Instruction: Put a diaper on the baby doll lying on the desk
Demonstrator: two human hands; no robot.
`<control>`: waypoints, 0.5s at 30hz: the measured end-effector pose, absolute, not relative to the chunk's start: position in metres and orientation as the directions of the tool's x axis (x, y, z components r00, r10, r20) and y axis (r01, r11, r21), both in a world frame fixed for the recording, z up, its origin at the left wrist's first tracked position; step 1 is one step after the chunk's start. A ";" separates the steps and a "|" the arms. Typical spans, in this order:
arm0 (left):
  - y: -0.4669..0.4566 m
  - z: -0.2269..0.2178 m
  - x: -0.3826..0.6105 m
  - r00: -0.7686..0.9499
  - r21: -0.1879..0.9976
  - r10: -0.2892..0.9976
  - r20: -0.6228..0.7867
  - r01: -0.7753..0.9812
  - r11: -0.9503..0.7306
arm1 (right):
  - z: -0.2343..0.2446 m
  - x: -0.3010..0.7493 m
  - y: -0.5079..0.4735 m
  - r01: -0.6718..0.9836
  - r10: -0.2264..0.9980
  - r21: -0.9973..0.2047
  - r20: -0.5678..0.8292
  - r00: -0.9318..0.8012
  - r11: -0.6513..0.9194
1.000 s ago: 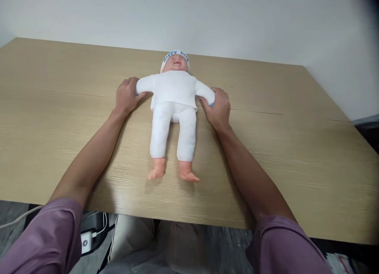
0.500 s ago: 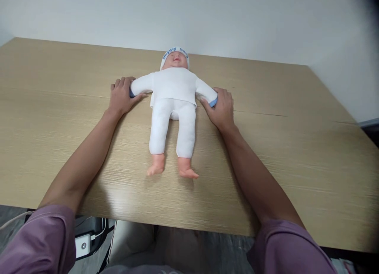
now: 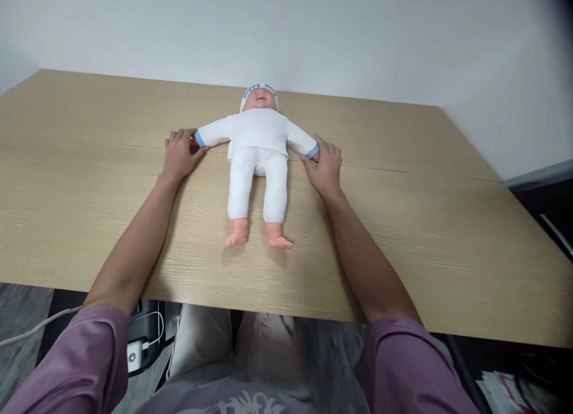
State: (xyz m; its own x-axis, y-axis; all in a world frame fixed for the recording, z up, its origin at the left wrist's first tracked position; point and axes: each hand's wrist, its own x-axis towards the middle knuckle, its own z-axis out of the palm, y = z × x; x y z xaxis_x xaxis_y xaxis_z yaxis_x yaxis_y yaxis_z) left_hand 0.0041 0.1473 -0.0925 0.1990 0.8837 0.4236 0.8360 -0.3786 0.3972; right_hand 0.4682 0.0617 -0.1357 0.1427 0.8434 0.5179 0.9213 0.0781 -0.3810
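A baby doll [image 3: 259,130] lies on its back on the wooden table [image 3: 89,223], head toward the wall and bare feet toward me. It wears a white long-sleeved top and trousers, with blue cuffs and a white cap [image 3: 260,88] lettered in blue. My left hand [image 3: 179,153] is closed around the doll's hand at the left, just beyond the blue cuff. On the other side, my right hand [image 3: 325,166] grips the doll's other hand by its cuff. Both doll arms are stretched out sideways. My fingers mostly cover the doll's hands.
Behind the table rises a pale wall [image 3: 313,38]. Below its front edge at the left are a white device [image 3: 134,355] with a cable and a dark frame. Papers [image 3: 501,390] lie at the lower right, and a dark object [image 3: 546,193] stands beyond the right edge.
My hands have slid outward from the doll's sleeve ends to its hands, so the blue cuffs show more fully. The view has shifted slightly, showing more beneath the table.
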 end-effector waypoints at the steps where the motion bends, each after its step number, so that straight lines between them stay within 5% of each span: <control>1: 0.141 -0.093 0.004 0.182 0.398 0.880 0.439 0.838 -0.372 | -0.137 0.463 0.054 0.920 0.837 -0.387 0.522 0.165 0.060; 7: 0.079 -0.083 0.026 0.090 0.443 0.855 0.511 0.824 -0.352 | -0.128 0.413 -0.014 0.906 0.818 -0.423 0.527 0.232 0.016; 12: -0.057 -0.048 0.055 0.102 0.532 0.850 0.516 0.740 -0.412 | -0.093 0.371 -0.131 0.858 0.794 -0.504 0.558 0.240 0.095; 15: -0.181 -0.062 0.048 0.183 0.692 0.932 0.313 0.627 -0.356 | -0.098 0.360 -0.246 0.815 0.779 -0.558 0.577 0.243 0.159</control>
State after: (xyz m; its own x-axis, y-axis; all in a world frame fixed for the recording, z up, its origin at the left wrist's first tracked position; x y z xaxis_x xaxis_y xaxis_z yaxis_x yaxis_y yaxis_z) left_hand 0.0483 -0.1810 -0.0624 0.1830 0.9318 0.3135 0.6274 -0.3562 0.6924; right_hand 0.3595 -0.2460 -0.0982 0.2433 0.7794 0.5773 0.8147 0.1589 -0.5578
